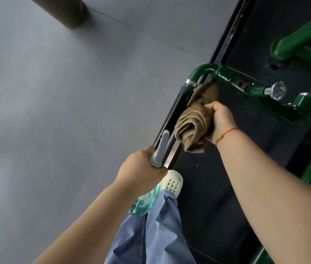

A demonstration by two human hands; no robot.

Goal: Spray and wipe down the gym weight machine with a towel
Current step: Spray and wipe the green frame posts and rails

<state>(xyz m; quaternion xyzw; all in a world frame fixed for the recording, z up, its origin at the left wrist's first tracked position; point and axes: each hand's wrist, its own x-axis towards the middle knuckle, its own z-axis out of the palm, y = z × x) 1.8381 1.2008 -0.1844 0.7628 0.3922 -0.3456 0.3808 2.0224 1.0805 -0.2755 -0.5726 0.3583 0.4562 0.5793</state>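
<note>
Right hand [221, 121] gripped a bunched brown terry towel [194, 122], fingers curled into the cloth, and held it against the black-sleeved handle [179, 105] of the green-painted steel weight machine [221, 74]. The towel's upper end reached the handle just below its chrome collar, and its rolled lower end hung free beside the bar. A red string bracelet [227, 133] circled that wrist. Left hand [141, 166] clasped the neck of a clear blue-green plastic spray bottle [143, 202]; its grey nozzle head [161, 149] pointed up along the handle's lower part, and the bottle's body hung below the fist. The machine stood on a black rubber mat [217, 187] bordering a grey floor [55, 92]. A round chrome knob [278, 90] stuck out from the frame. Blue trousers [160, 235] and a white perforated clog [171, 181] showed at the mat's edge.
</note>
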